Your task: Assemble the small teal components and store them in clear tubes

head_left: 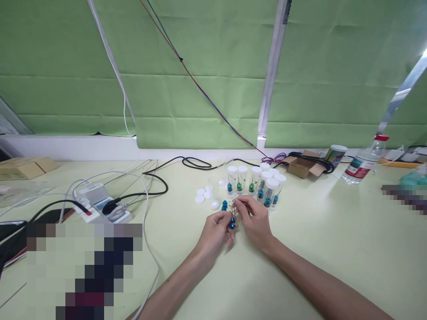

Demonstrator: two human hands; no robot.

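Clear plastic vial [234, 215] looks light and slippery; the left hand [215, 233] and right hand [256, 221] are pinching its sides narrowly near capped vials [263, 182].

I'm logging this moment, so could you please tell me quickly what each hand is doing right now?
Left hand: closed on a small blue piece.
Right hand: fingers pinched on a clear tube above that piece.

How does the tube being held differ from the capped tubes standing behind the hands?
The held tube is gripped between the left hand and right hand, above the table; the capped tubes stand upright on it. Those wear white caps; whether the held one does is unclear. Both kinds contain small coloured pieces.
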